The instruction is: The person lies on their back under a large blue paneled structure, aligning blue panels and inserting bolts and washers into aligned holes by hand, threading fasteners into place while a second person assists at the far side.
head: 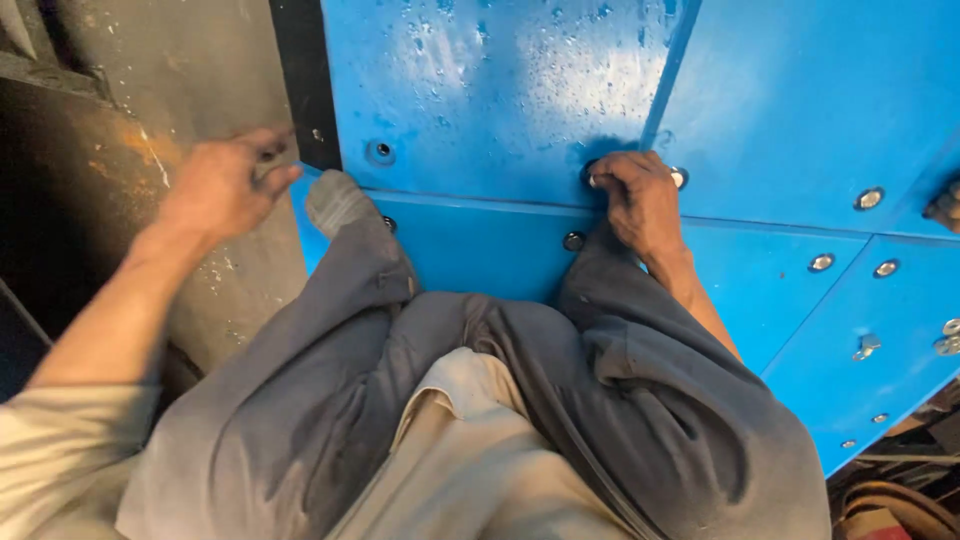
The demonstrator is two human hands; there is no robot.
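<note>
Fingers of the right hand (640, 200) curl shut around a bolt head (592, 180) at the blue steel panel (480, 90) seam; the left hand (222, 185) pinches something small I cannot make out, beside the grey concrete wall (180, 60). Such a bolt likely handles stiff, small and slick, best taken by its flats. Panel paint is glossy, speckled, studded with fasteners (868, 198).

Right hand (640, 200) on a bolt (592, 180) in the blue panel (500, 90); left hand (222, 185) against the grey wall (200, 60).
</note>
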